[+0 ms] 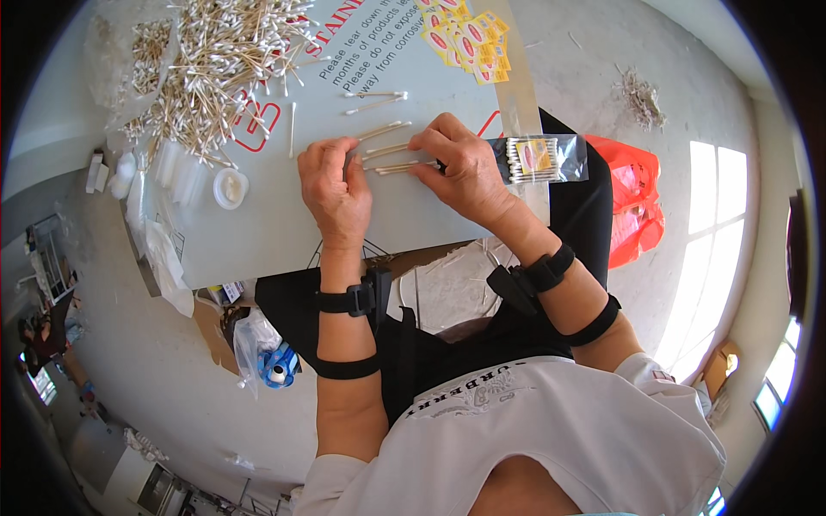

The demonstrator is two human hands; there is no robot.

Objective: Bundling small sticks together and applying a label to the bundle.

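Nearest is the person's pale shirt [551, 430], short of the table [275, 224]; black straps [348, 368] circle both forearms. The left hand [337, 191] is over the table's near half, fingers curled and thumb bent, at the left ends of several cotton swabs [394, 165]; whether it grips them cannot be told. The right hand [462, 168], nearer the table's right edge, has thumb and bent forefinger at the swabs' other ends; its grip likewise cannot be confirmed. These swabs lie between the hands, above the table's near half. A clear packet [572, 157] holding a row of swabs and a yellow label projects past the table's right edge, beside the right hand. A round tub [231, 187] stands at the table's left side. A large heap of swabs [228, 77] covers the table's far left, and yellow cards [471, 43] overlap at its far right. A red bag [635, 198] lies right of the table.
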